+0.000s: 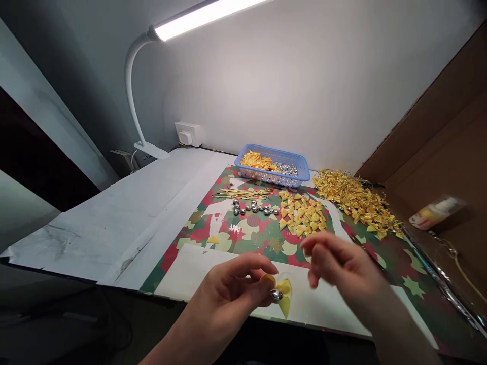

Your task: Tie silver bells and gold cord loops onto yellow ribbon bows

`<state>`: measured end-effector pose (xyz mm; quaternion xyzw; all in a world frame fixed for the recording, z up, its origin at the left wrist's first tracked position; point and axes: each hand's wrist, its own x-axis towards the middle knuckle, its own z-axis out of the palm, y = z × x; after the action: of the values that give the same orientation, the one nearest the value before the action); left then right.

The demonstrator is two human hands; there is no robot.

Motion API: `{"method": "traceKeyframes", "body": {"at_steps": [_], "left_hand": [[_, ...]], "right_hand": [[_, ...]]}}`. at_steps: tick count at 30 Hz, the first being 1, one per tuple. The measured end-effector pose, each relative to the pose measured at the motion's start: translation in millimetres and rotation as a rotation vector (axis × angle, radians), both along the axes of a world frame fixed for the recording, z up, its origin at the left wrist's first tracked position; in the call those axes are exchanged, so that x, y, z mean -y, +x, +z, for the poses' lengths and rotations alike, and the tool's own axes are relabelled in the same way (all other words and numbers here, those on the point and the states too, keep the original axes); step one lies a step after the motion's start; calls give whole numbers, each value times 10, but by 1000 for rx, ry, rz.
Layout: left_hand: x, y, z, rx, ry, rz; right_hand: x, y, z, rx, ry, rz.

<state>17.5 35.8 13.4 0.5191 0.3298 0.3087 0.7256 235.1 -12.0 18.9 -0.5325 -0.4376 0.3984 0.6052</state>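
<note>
Near the front edge of the table, my left hand (238, 291) pinches a yellow ribbon bow (285, 294) between thumb and fingers. A shiny silver bell (276, 294) sits at the bow's middle, right by my fingertips. To the right, my right hand (338, 263) hangs in the air apart from the bow. Its fingers are loosely bent and spread, a little blurred, and I see nothing in them. Beyond my hands lie yellow bows (302, 213) in a cluster, a row of silver bells (254, 207) and a bundle of thin gold ties (245, 193).
A blue basket (247, 171) with yellow pieces and silver bells stands by the wall. Finished-looking yellow bows with ties form a heap (350, 197) at the right. A bottle (436, 213) is beside the cardboard wall (429, 137). A white lamp (131, 91) arches over the left.
</note>
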Motion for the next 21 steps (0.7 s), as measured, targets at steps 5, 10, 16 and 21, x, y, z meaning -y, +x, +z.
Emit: {"method": "traceKeyframes", "body": {"at_steps": [5,10,16,21], "left_hand": [[56,-11,60,-29,247,-44],[116,-51,105,-41,94,-105],[109,-74,-8,34,43,-120],[147,-69,68,91,-86,-112]], "right_hand": [[232,-273,-72,392,-143,302],[239,-316,-144,380,-67,316],[283,-399,-189,301,-37,218],[338,-460,-249,324,100,110]]}}
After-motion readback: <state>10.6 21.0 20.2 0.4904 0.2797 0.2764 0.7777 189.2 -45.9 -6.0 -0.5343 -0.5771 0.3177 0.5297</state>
